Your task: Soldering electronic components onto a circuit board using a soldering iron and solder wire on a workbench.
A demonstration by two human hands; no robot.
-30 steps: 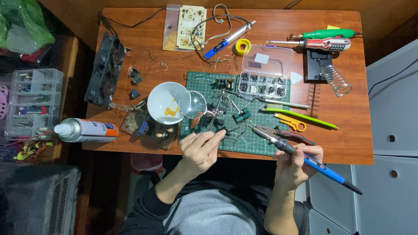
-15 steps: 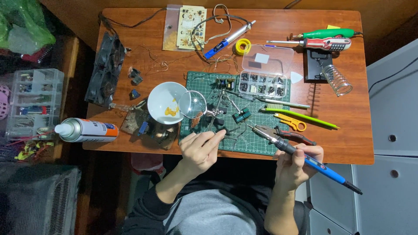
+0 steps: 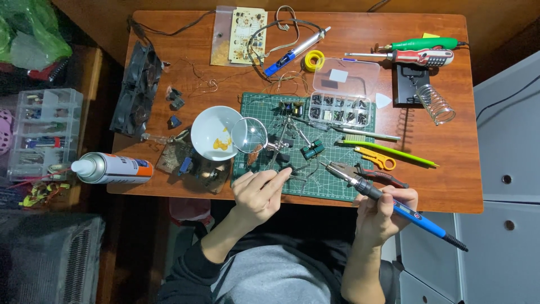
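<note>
Barely anything shifted: my right hand stayed closed around the blue soldering iron, left hand still pinched thin wire at the worktop's near edge.

The right hand holds a blue soldering iron, with its tip over the green mat on the wooden worktop. The left hand pinches something tiny at the mat's near edge, just below a round magnifying glass and a white bowl.
</note>
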